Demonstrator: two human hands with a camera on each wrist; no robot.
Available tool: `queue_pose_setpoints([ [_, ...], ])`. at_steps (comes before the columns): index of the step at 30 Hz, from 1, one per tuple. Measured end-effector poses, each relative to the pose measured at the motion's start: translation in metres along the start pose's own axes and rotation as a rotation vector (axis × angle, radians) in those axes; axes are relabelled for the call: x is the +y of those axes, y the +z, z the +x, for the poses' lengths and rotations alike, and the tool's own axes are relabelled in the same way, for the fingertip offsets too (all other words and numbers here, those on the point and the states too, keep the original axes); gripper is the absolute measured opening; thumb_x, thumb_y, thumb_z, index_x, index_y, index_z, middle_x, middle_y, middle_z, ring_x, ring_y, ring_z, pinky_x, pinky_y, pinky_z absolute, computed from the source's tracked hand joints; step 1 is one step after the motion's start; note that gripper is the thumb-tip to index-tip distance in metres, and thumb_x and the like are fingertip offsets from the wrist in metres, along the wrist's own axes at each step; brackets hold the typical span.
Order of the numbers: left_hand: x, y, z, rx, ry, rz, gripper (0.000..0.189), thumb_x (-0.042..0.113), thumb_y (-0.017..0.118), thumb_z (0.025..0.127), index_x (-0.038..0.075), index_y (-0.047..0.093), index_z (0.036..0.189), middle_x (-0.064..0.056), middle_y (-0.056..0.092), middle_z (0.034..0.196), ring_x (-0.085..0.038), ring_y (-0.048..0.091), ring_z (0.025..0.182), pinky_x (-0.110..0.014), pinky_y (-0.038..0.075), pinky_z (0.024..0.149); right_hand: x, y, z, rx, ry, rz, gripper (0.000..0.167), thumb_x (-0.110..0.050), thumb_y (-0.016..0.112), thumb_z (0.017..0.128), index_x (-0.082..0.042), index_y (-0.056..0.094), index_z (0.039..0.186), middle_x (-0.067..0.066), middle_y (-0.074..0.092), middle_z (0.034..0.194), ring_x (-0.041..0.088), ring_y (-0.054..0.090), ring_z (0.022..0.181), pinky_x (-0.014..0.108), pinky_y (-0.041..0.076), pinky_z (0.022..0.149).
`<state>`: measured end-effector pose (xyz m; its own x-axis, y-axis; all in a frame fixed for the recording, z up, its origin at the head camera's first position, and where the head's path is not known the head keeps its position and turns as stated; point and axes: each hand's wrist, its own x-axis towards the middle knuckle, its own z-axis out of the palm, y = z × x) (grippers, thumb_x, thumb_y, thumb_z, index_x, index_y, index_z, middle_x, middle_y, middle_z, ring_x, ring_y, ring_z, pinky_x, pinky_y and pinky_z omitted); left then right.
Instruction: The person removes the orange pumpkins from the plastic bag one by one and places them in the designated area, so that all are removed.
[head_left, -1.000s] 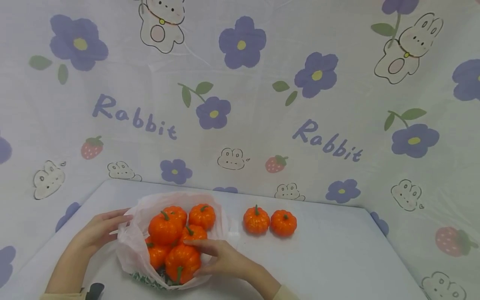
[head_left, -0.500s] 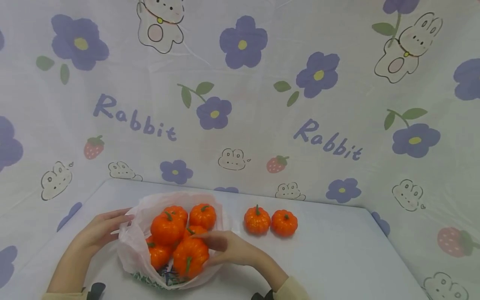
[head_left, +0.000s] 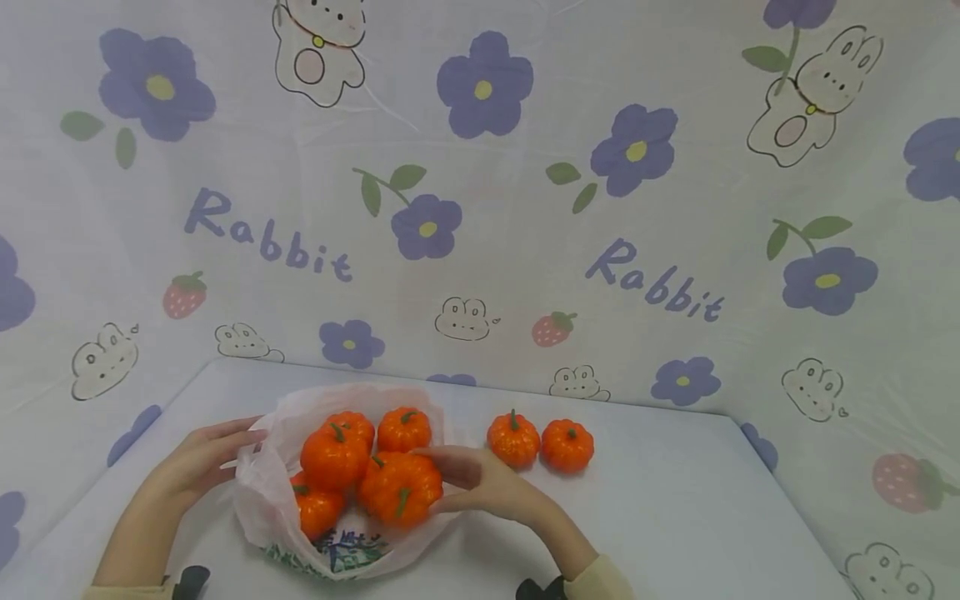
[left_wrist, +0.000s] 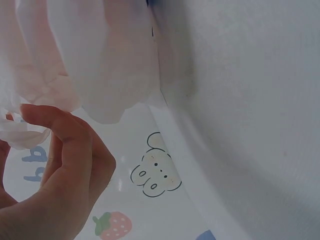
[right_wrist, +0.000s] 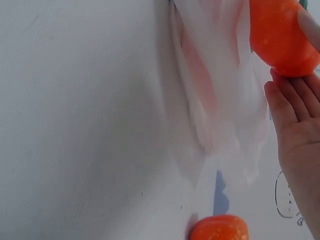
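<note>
A whitish-pink plastic bag (head_left: pixel 255 492) lies open on the table, its mouth facing the near side. Several small orange pumpkins with green stems are inside, among them one pumpkin (head_left: pixel 334 457) on top of the others. My left hand (head_left: pixel 197 467) pinches the bag's left rim; in the left wrist view its curled fingers (left_wrist: pixel 70 145) meet the thin film. With thumb and fingers, my right hand (head_left: pixel 487 487) holds a pumpkin (head_left: pixel 401 492) at the bag's mouth, partly covering another behind it. In the right wrist view, the fingers lie under this held pumpkin (right_wrist: pixel 282 37).
Two more pumpkins stand side by side on the white table (head_left: pixel 660 500), right of the bag: one pumpkin (head_left: pixel 513 441) nearer it and another (head_left: pixel 567 447) beyond. A curtain (head_left: pixel 525 250) printed with rabbits and flowers hangs behind the table.
My right hand has moved right and slightly up with the pumpkin, away from the bag's lower middle. Printed green and blue marks inside the bag now show. The left hand stays on the rim.
</note>
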<state>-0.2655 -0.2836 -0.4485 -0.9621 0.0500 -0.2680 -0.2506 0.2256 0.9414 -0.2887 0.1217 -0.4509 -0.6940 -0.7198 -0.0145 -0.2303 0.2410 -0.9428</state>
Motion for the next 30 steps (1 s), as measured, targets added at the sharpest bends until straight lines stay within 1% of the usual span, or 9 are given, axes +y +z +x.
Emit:
queue_pose_setpoints([
  [3,0.000,0.001,-0.003,0.003,-0.007,0.005,0.082,0.048,0.057,0.095,0.003,0.022,0.154,-0.024,0.017,0.161,-0.042,0.027,0.144,-0.056,0.032,0.114,0.003,-0.006,-0.005,0.028,-0.011,0.003,0.060,-0.024,0.076,0.084,-0.033,0.053,0.139,-0.007,0.052,0.146,0.019,0.047,0.138,0.050,0.038,0.114],
  [7,-0.001,0.003,-0.006,0.004,-0.004,0.002,0.081,0.047,0.056,0.095,0.002,0.022,0.154,-0.024,0.017,0.161,-0.042,0.027,0.144,-0.056,0.032,0.114,0.005,-0.015,-0.012,0.073,0.010,0.015,0.063,-0.028,0.077,0.083,-0.033,0.051,0.140,-0.009,0.051,0.147,0.017,0.046,0.139,0.047,0.037,0.116],
  [12,-0.002,0.005,-0.010,0.005,0.002,-0.003,0.080,0.046,0.056,0.096,0.002,0.022,0.154,-0.023,0.017,0.161,-0.042,0.027,0.144,-0.056,0.032,0.114,0.007,-0.026,-0.021,0.123,0.027,0.031,0.064,-0.028,0.078,0.083,-0.034,0.051,0.140,-0.011,0.051,0.147,0.015,0.044,0.141,0.043,0.035,0.118],
  [16,-0.002,0.006,-0.013,0.010,-0.002,-0.005,0.081,0.047,0.057,0.095,0.002,0.023,0.154,-0.023,0.018,0.161,-0.041,0.028,0.143,-0.056,0.032,0.114,0.011,-0.035,-0.026,0.158,0.000,0.031,0.064,-0.024,0.078,0.083,-0.030,0.050,0.141,-0.007,0.051,0.147,0.017,0.044,0.140,0.040,0.038,0.116],
  [21,-0.003,0.007,-0.012,0.017,-0.001,-0.009,0.080,0.046,0.058,0.095,0.002,0.025,0.153,-0.022,0.019,0.161,-0.040,0.029,0.143,-0.056,0.033,0.115,0.015,-0.047,-0.033,0.218,-0.013,0.053,0.064,-0.020,0.077,0.083,-0.026,0.051,0.141,-0.003,0.051,0.148,0.021,0.048,0.138,0.034,0.045,0.110],
  [25,-0.004,0.006,-0.011,0.020,-0.004,-0.012,0.080,0.046,0.058,0.095,0.002,0.025,0.153,-0.022,0.019,0.161,-0.040,0.030,0.142,-0.056,0.033,0.114,0.018,-0.055,-0.039,0.280,0.024,0.063,0.064,-0.023,0.078,0.083,-0.027,0.051,0.141,-0.001,0.050,0.148,0.022,0.049,0.136,0.034,0.047,0.108],
  [27,-0.004,0.006,-0.011,0.021,-0.004,-0.012,0.080,0.046,0.058,0.095,0.002,0.025,0.153,-0.022,0.020,0.161,-0.040,0.030,0.142,-0.056,0.033,0.114,0.020,-0.059,-0.041,0.312,0.045,0.068,0.066,-0.025,0.078,0.082,-0.028,0.049,0.142,-0.003,0.050,0.149,0.021,0.049,0.137,0.035,0.047,0.108],
  [30,-0.005,0.006,-0.011,0.020,-0.001,-0.014,0.079,0.046,0.058,0.095,0.002,0.025,0.153,-0.022,0.020,0.161,-0.040,0.031,0.142,-0.056,0.033,0.114,0.022,-0.065,-0.045,0.357,0.052,0.072,0.068,-0.026,0.080,0.081,-0.030,0.049,0.142,-0.005,0.050,0.148,0.018,0.048,0.138,0.035,0.046,0.109],
])
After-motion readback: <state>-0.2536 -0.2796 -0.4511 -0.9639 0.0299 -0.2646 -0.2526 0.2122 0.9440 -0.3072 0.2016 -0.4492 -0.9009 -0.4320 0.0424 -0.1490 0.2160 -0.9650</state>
